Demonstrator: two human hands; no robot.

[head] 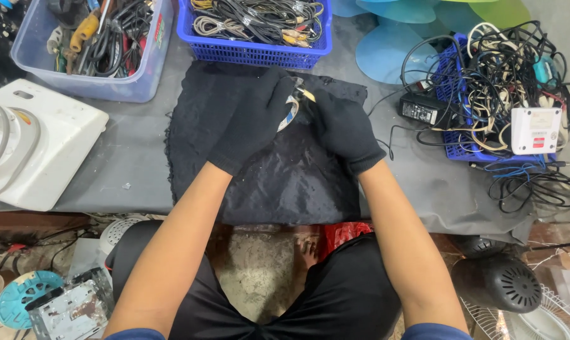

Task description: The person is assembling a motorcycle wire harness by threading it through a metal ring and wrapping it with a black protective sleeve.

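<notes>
L hand [254,119] gripping small metal part [290,112] | R hand [344,129] gripping thin tool [306,94] | over black cloth [278,182]

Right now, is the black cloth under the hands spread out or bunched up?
Spread out. The black cloth lies flat on the grey table, wrinkled, its near edge at the table's front; both gloved hands, left hand and right hand, work above it.

a repair workshop: cable baskets [253,53], fan parts [496,283], tool bin [90,82].

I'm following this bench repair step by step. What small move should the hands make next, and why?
Probably steady the small metal part with the left hand and press the tool tip in: the right hand already has it touching, over the black cloth.
</notes>
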